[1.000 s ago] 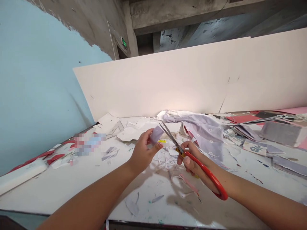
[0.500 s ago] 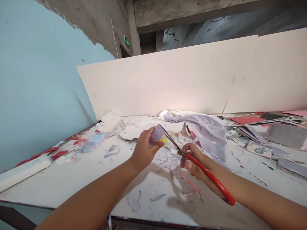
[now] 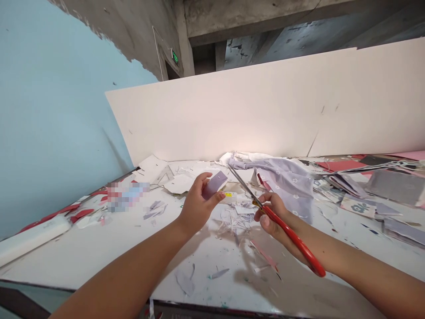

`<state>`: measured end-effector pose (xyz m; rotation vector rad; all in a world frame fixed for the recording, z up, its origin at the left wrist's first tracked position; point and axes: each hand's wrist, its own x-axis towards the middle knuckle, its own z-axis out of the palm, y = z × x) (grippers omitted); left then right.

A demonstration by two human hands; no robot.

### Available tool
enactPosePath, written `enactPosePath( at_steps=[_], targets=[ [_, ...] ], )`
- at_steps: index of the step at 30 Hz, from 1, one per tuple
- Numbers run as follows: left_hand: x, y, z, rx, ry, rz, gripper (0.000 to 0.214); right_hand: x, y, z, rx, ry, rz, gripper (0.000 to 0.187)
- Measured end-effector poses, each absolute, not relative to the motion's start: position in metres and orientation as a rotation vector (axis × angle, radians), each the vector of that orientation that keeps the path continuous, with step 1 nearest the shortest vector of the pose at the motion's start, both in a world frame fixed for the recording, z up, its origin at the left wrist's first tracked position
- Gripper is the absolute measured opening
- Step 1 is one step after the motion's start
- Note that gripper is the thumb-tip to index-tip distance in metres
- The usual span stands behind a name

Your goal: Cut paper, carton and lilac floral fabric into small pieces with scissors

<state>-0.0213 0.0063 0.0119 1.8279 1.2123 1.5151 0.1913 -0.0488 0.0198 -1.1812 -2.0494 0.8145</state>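
Observation:
My left hand point(image 3: 198, 207) pinches a small lilac fabric piece point(image 3: 215, 185) between thumb and fingers, above the table. My right hand point(image 3: 272, 217) grips red-handled scissors point(image 3: 285, 225), with the ring handle running down toward my wrist. Their slim steel blades point(image 3: 241, 185) look nearly closed and point up-left, passing just right of the lilac piece without visibly touching it. A small heap of white paper scraps point(image 3: 235, 219) lies on the table below my hands.
Lilac floral fabric point(image 3: 280, 181) lies crumpled behind my right hand. Paper sheets point(image 3: 179, 183) spread along the back, against a tall cream board point(image 3: 232, 110). A grey block point(image 3: 396, 187) and stacked fabric pieces point(image 3: 403, 231) sit at right, on a scrap-strewn white table point(image 3: 199, 261).
The scissor blades have moved from the lilac piece's edge to a small gap to its right. My left hand has turned the piece slightly.

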Motion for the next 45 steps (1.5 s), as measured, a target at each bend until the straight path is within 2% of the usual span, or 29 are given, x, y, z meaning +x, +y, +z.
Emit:
enactPosePath(
  at_steps=[5, 9, 13, 18, 39, 42, 45],
  targets=[
    [-0.022, 0.008, 0.013, 1.764, 1.13, 1.516, 0.04, 0.19, -0.054, 0.011, -1.192, -2.046, 0.718, 0.052],
    [-0.022, 0.008, 0.016, 1.601, 1.051, 1.455, 0.039, 0.192, -0.054, 0.022, -1.244, -2.149, 0.616, 0.044],
    [-0.021, 0.007, 0.018, 1.375, 0.907, 1.25, 0.041, 0.2, -0.046, 0.033, -1.421, -2.116, 0.373, 0.052],
    [-0.021, 0.006, 0.019, 1.229, 0.845, 1.141, 0.036, 0.207, -0.039, 0.034, -1.373, -2.144, 0.439, 0.046],
    [-0.017, -0.008, 0.025, 1.487, 1.098, 1.269, 0.037, 0.21, -0.036, 0.029, -1.157, -2.189, 0.571, 0.041],
    [-0.02, -0.004, 0.024, 1.476, 1.136, 1.368, 0.033, 0.208, -0.034, 0.026, -1.276, -2.183, 0.482, 0.044],
    [-0.024, 0.004, 0.02, 1.563, 1.217, 1.44, 0.028, 0.208, -0.03, 0.022, -1.377, -2.104, 0.195, 0.053]
  ],
)
